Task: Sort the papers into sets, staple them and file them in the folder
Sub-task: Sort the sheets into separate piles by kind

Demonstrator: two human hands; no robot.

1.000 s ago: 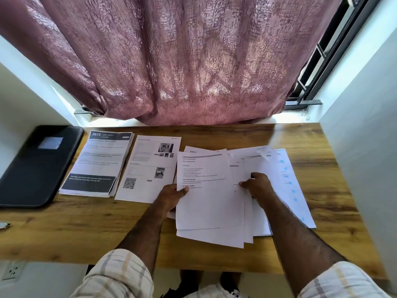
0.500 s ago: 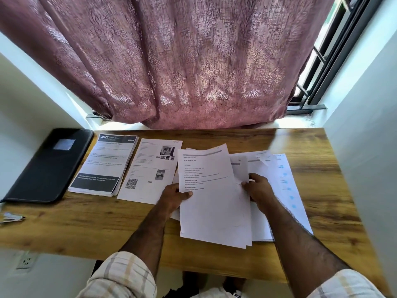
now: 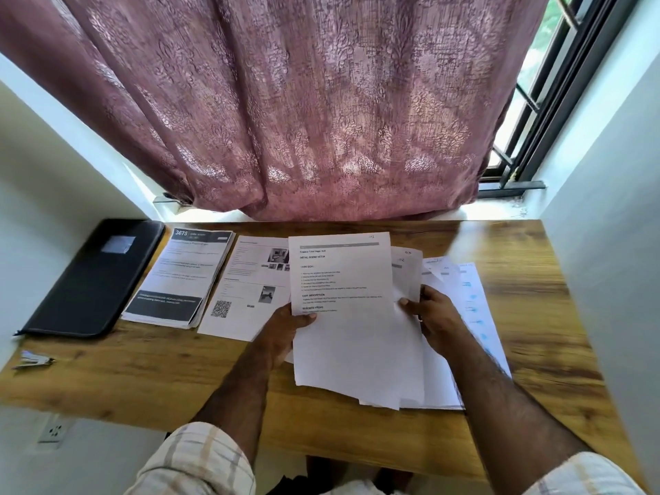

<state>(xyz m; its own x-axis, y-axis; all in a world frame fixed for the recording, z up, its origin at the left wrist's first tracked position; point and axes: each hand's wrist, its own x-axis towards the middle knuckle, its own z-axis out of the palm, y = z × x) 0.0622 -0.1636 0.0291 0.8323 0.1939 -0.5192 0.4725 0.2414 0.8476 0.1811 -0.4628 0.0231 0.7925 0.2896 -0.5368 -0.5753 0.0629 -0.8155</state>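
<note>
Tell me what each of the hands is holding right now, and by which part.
The left hand pinches the top printed sheet at its left edge. The right hand grips the sheets behind it at their right edge.

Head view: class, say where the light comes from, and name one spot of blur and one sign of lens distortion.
Head view: daylight comes through the curtain and the uncovered window at upper right, leaving a pale sheen on the desk. The stapler at the left edge is smeared. The wide lens bows the desk edges and walls outward.
</note>
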